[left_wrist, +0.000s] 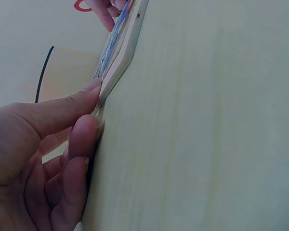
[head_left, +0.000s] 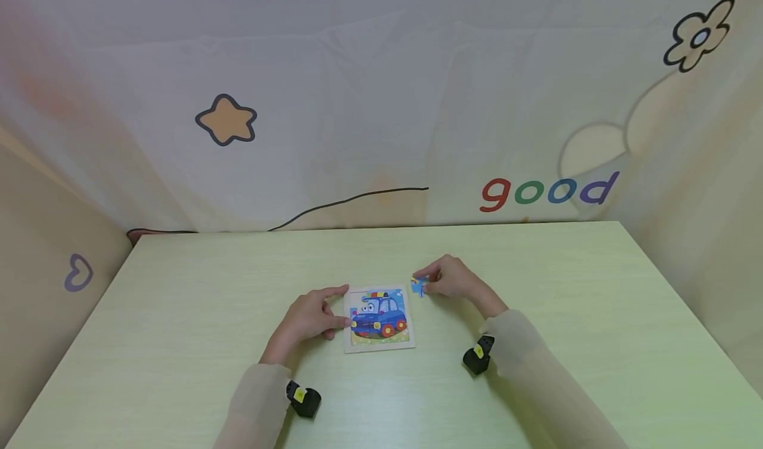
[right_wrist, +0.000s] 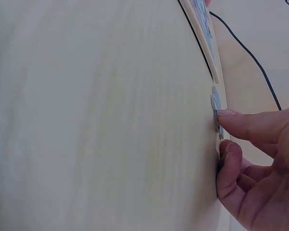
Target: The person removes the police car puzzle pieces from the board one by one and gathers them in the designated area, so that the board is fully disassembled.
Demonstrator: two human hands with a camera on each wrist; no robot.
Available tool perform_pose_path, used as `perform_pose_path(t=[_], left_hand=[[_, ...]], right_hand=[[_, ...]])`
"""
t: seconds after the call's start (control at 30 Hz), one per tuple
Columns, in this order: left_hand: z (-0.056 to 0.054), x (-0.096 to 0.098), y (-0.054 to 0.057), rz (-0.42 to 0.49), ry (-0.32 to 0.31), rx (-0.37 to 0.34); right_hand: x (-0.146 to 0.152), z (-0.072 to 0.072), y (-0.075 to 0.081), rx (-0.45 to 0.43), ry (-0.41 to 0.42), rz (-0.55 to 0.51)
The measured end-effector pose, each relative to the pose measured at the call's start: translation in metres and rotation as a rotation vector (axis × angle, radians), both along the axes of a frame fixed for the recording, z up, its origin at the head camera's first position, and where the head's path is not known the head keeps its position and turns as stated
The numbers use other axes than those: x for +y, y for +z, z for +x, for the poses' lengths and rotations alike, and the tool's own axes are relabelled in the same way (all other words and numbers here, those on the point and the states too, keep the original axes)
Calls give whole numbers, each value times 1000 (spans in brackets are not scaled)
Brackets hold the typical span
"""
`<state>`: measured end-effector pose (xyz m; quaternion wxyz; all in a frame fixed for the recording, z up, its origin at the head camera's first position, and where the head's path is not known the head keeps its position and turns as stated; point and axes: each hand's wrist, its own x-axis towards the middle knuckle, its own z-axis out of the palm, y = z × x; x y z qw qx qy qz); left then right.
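Puzzle board (head_left: pixel 381 349) and loose puzzle piece (head_left: pixel 418 286), on tabletop (head_left: pixel 197 343)

Board: lies flat, lower centre of frame; shows blue car (head_left: pixel 381 316). Left hand (head_left: pixel 311 313): grip spread along board's left edge, touching with thumb and index finger, not wrapped around it. Piece: just beside board's upper right corner, apart. Right hand (head_left: pixel 451 280): grip nearly closed, pinching piece between thumb and finger; lift unclear. Likely faults: piece twisting or dropping, from small hold; board skidding, from uneven left-hand pressure; piece snagging, from low carry against rim.
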<state>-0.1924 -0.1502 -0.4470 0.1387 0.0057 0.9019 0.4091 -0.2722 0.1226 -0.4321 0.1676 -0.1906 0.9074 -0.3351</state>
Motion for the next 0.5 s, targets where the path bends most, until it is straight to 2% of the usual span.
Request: perform_pose_path(t=[0.3, 0.5], left_hand=[[1, -1, 2, 23, 0, -13], [0, -1, 0, 27, 2, -9]], right_hand=[[0, 2, 0, 12, 16, -8], [-1, 4, 0, 29, -11, -31]])
